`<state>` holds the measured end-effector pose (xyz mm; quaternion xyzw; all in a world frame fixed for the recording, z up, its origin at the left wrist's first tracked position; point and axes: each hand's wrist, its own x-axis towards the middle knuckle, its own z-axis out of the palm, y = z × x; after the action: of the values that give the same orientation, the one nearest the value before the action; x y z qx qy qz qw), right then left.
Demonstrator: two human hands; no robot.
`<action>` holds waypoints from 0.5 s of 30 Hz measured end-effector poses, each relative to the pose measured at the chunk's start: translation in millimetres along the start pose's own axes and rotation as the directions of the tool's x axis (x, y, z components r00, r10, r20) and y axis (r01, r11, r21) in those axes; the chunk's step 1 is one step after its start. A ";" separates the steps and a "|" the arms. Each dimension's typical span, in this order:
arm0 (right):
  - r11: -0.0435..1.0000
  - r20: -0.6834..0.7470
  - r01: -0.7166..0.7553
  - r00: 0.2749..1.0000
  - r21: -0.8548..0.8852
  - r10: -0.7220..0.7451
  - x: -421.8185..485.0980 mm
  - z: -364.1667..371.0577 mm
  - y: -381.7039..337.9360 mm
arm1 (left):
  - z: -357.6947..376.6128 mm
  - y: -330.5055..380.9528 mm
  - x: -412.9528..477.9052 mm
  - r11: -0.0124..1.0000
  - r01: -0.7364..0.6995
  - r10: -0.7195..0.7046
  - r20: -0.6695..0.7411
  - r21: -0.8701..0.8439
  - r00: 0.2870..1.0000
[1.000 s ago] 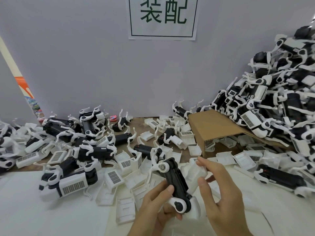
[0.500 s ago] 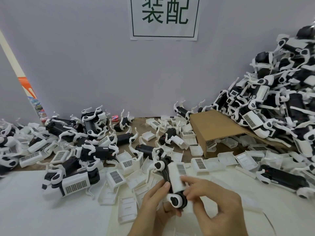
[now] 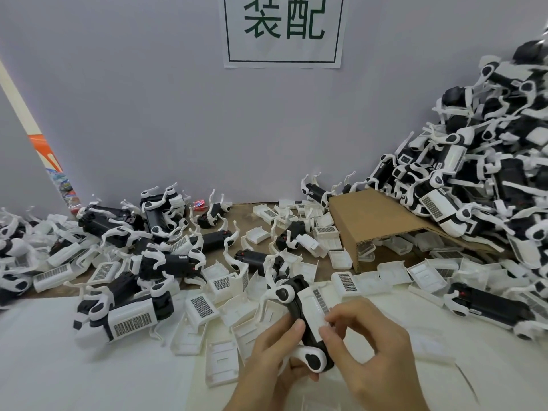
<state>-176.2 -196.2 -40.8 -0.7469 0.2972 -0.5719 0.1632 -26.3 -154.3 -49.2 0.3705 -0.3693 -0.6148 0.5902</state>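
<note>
Left hand [image 3: 275,360] is clenching round the black plastic toy-dog body with white round leg joints [image 3: 293,307], fingers curling under it, thumb lying along its near side; right hand [image 3: 376,354] is pinching the white rectangular plastic cover panel with a grey grille patch [image 3: 312,312] at its right edge, fingertips [image 3: 330,326] curling onto it; the panel is lying lengthwise on top of the body; the body is being held tilted just above the white table sheet [image 3: 74,375], low in the middle of the view. Cannot tell whether the panel is fully seated, the fingers are hiding its lower end.

Step in hand looks like snapping the cover onto the body. Doing it well probably means lining both long edges up with the body before pressing, pushing evenly from one end to the other rather than at one corner, and bracing from underneath with the left hand so the body is not twisting; thin white legs are sticking out near the far joint, so pressure is better kept off them.

Loose white plastic covers [image 3: 221,361] are lying just beside the hands; a finished black-and-white toy dog [image 3: 124,315] is lying to the left; a brown cardboard box [image 3: 376,223] is sitting behind, with a heap of assembled dogs [image 3: 489,179] leaning on it at the right.
</note>
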 end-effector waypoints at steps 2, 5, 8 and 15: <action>0.999 0.008 0.027 1.000 -0.017 -0.027 -0.3 -0.1 -0.3 | -1.1 -1.2 1.4 1.000 -0.003 0.003 -0.011 0.004 1.000; 0.998 0.023 0.060 0.998 -0.034 -0.060 0.0 -0.3 -1.0 | -2.3 -2.1 1.1 1.000 -0.019 0.019 -0.007 0.002 1.000; 0.995 0.036 0.082 0.996 -0.062 -0.080 1.1 0.3 -1.2 | -3.9 -1.8 0.8 1.000 -0.022 0.022 -0.032 -0.008 0.999; 0.996 0.023 0.080 0.997 -0.029 -0.079 1.2 0.4 -0.6 | -8.2 -9.2 7.1 0.999 -0.020 0.020 0.003 0.033 1.000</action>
<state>-175.5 -196.5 -39.6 -0.7667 0.2738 -0.5653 0.1326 -23.4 -161.2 -61.2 0.3757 -0.3840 -0.6032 0.5896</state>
